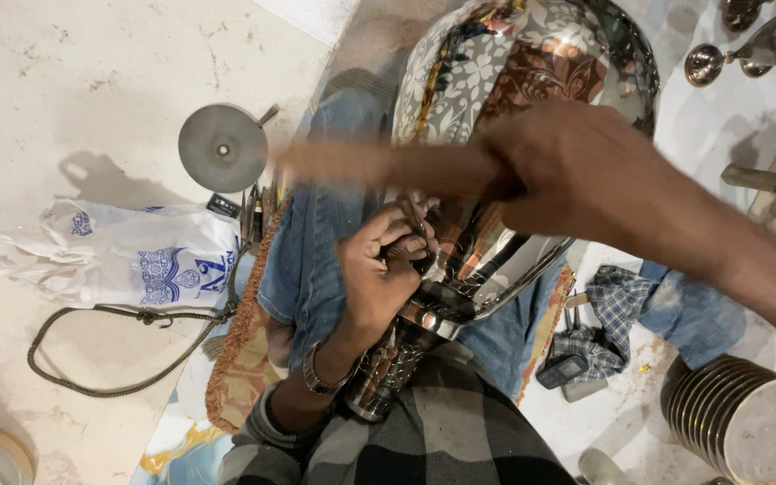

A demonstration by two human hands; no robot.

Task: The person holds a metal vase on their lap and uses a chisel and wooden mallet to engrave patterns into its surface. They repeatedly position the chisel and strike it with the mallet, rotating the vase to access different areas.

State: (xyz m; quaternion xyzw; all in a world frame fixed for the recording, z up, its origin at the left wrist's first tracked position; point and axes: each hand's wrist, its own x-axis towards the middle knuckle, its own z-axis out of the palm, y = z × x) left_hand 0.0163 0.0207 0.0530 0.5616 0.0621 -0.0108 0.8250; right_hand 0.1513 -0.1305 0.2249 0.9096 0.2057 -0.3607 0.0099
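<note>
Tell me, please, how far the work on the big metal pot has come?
Done: much of the metal pot already carries flower patterns. In hand: the left hand presses a thin tool against the pot's shoulder, while the right hand swings a blurred stick above it. Left: the smooth, shiny band near the tool looks unpatterned.

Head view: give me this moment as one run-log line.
left hand: pinches thin tool against engraved metal pot | right hand: swings blurred striker | pot: on lap | nearby: plastic bag, stacked bowls
</note>
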